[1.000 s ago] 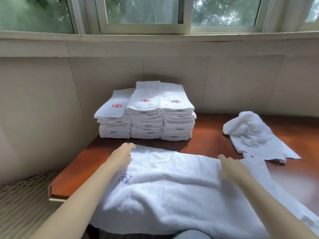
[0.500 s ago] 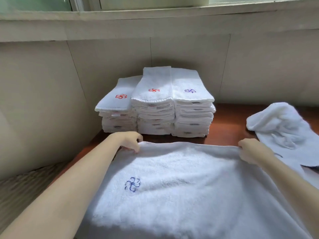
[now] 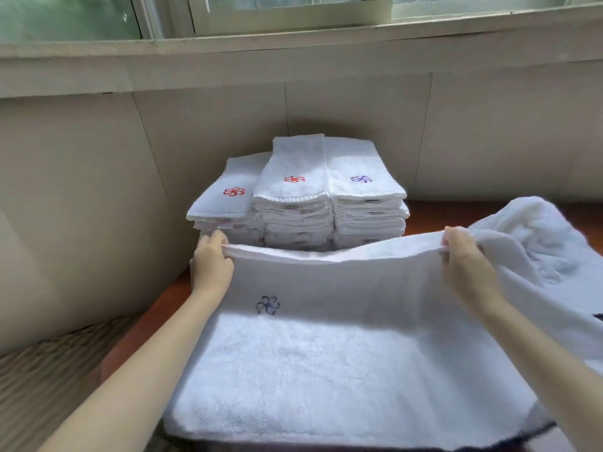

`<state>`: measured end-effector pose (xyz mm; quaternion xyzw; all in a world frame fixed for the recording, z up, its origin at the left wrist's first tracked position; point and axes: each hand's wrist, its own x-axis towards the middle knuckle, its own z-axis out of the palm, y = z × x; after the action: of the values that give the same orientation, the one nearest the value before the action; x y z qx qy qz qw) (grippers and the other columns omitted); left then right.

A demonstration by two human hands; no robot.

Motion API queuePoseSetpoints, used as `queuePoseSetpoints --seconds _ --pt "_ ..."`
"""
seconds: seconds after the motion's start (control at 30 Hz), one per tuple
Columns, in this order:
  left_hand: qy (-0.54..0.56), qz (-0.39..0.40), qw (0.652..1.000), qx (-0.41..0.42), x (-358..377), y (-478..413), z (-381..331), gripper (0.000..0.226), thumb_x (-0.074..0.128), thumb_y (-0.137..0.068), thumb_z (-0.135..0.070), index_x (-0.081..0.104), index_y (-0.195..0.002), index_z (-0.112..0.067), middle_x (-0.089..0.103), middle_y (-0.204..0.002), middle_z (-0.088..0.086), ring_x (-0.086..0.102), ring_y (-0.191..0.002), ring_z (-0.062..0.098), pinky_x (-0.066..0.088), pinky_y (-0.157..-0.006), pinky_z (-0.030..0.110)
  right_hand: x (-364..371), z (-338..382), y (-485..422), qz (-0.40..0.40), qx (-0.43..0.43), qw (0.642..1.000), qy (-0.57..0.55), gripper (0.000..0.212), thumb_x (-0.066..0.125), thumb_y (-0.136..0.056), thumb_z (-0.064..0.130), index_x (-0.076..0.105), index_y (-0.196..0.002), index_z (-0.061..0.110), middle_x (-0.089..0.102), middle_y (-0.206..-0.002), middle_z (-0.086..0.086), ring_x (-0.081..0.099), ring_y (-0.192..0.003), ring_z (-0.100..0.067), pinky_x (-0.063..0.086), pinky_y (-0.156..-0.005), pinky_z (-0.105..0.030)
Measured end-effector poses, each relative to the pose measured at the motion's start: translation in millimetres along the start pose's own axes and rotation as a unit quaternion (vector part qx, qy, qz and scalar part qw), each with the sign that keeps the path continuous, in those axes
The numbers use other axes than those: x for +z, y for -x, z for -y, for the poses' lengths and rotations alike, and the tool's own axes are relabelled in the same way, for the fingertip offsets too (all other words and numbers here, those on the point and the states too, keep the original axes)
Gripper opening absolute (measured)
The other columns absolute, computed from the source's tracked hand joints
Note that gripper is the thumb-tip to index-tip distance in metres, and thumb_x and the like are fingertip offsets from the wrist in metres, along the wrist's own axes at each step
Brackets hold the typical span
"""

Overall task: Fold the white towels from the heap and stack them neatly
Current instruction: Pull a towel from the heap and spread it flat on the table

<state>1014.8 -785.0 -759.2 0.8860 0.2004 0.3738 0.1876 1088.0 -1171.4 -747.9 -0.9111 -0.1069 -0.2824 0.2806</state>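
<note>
**Towel's far hem lifted, pinched at both corners**

Hidden/cut off: the raised hem of the towel [image 3: 326,353] covers the bottom layers of the folded stacks, so layers per stack can't be counted. Fingertips of both hands are tucked behind the hem. The heap [image 3: 538,243] at 2 o'clock runs out of frame on the rt; no. of towels in it can't be told. The counter [image 3: 421,215] is mostly under cloth. A dark band at the towel's near edge, 5 o'clock, is hard to make out.

Grip: L hand [image 3: 212,262] pinches the far-left corner and R hand [image 3: 466,256] the far-right. Thumbs are on the near side and the hem is stretched between them, off the counter. The rest of the towel lies flat toward 6 o'clock.

Edges/room: the stacks stand at 12 o'clock, close to the wall [image 3: 359,106] and just behind the hem. A bare counter strip shows btw the rt stack and the heap. The counter's left edge is at 8 o'clock, w/ striped fabric [image 3: 49,370] beyond.

Counts:
- 3 stacks: left stack [image 3: 228,203], middle stack [image 3: 293,194], right stack [image 3: 362,190]
- Top emblems: 2 red, 1 purple
- 1 blue flower [image 3: 268,305] on the held towel
- 2 hands
</note>
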Motion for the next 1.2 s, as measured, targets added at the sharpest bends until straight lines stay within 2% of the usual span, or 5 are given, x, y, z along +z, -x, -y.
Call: queuePoseSetpoints --seconds 0.47,0.63,0.8,0.9,1.2 --pt "0.002 0.141 0.988 -0.060 -45 95 32 0.033 0.045 -0.066 0.013 0.031 -0.063 -0.016 0.037 -0.067 0.003 0.035 -0.066 0.025 0.018 -0.055 0.034 -5 -9 88 0.068 0.121 0.990 0.010 0.010 0.042 -0.087 0.002 0.037 -0.082 0.011 0.054 -0.086 -0.012 0.055 -0.072 -0.038 0.037 -0.060 -0.040" --pt "-0.086 0.196 0.976 -0.048 -55 112 28 0.024 0.036 -0.079 0.010 0.047 -0.084 -0.011 0.047 -0.098 0.006 0.048 -0.082 0.028 0.036 -0.068 0.035 -18 -17 106 0.191 0.024 0.980 0.042 0.023 0.046 -0.084 -0.003 0.053 -0.105 0.005 0.055 -0.118 -0.010 0.056 -0.098 -0.032 0.044 -0.075 -0.038" --pt "-0.190 0.188 0.964 -0.017 -52 118 -11 0.027 0.044 -0.087 0.000 0.061 -0.102 -0.014 0.037 -0.140 0.006 0.038 -0.122 0.025 0.036 -0.095 0.034 -34 -25 106 0.061 0.059 0.996 0.007 0.041 0.048 -0.080 -0.015 0.055 -0.117 0.000 0.043 -0.138 -0.017 0.058 -0.100 -0.041 0.048 -0.064 -0.043" --pt "-0.121 0.252 0.960 0.028 -26 131 -69 0.031 0.045 -0.091 -0.007 0.059 -0.117 -0.018 0.032 -0.146 0.004 0.034 -0.130 0.023 0.035 -0.100 0.035 -48 -33 105 0.031 0.130 0.989 0.056 0.041 0.049 -0.083 -0.007 0.051 -0.123 -0.003 0.046 -0.129 -0.025 0.056 -0.102 -0.044 0.050 -0.073 -0.052" --pt "0.170 0.394 0.892 0.145 54 182 -278 0.032 0.046 -0.097 -0.028 0.064 -0.119 -0.012 0.049 -0.129 0.011 0.045 -0.123 0.024 0.031 -0.105 0.028 -85 -28 128 0.265 0.182 0.906 0.275 0.034 0.038 -0.098 0.022 0.047 -0.130 0.017 0.048 -0.134 -0.004 0.045 -0.125 -0.024 0.044 -0.094 -0.034"
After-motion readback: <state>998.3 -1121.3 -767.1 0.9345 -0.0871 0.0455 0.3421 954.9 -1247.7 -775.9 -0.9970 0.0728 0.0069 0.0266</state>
